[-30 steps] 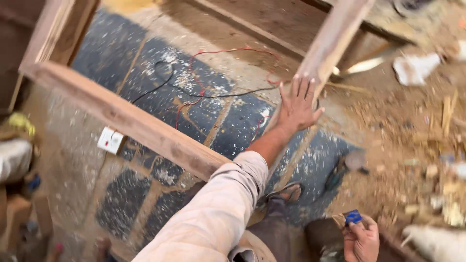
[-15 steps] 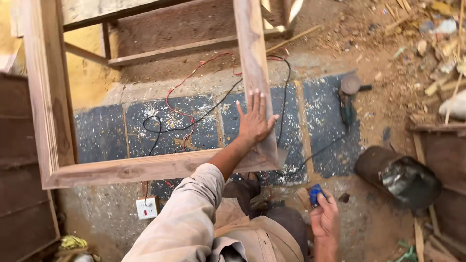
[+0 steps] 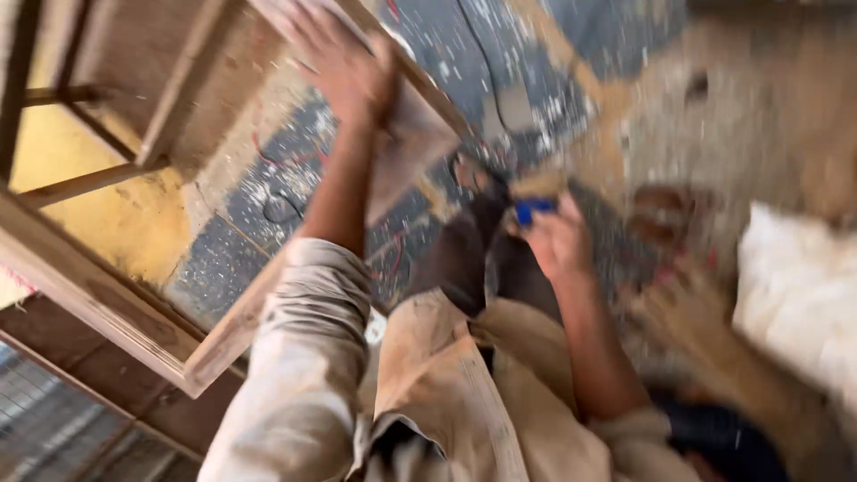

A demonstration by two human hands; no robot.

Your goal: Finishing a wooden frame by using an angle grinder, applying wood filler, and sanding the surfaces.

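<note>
View swung; L hand (image 3: pixel 344 67) still flat on wooden frame (image 3: pixel 98 290), R hand (image 3: pixel 555 239) clutching blue object (image 3: pixel 534 211)

Single head-worn view, looking steeply down, close over the person's own arms and lap, motion-blurred

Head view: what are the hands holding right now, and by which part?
Right hand grips a small blue object by its lower end. Left hand presses flat on the wooden frame's rail, not wrapped around it.
</note>
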